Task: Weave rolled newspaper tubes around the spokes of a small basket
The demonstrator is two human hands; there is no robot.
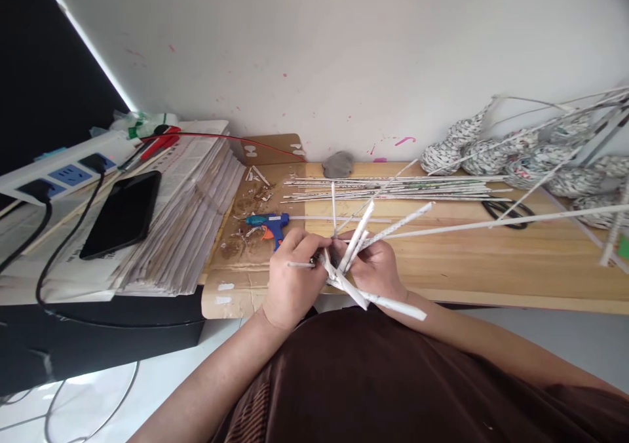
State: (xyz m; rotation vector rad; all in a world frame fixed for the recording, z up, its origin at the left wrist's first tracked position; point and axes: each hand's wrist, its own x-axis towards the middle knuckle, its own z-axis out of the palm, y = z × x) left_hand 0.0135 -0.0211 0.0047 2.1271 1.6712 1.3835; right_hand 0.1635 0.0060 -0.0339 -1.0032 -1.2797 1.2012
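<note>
Several rolled newspaper sticks [357,236] meet in a small woven piece between my hands, their white ends fanning out in different directions. My left hand [295,276] is closed around the left side of this piece, with fingertips pinched near its top. From the right, my right hand [378,269] grips it, thumb and finger close to the left fingertips. One long paper stick [472,225] stretches from the piece far to the right. The centre of the weave is mostly hidden by my fingers. Just beyond my left hand lies a blue glue gun [272,223] on stained cardboard [230,299].
A bundle of paper sticks [393,187] lies along the wall, with black scissors [508,212] to its right. Woven paper pieces [521,158] crowd the back right. At left are stacked newspapers [191,233], a black phone [122,213] and a power strip [69,168] with cords.
</note>
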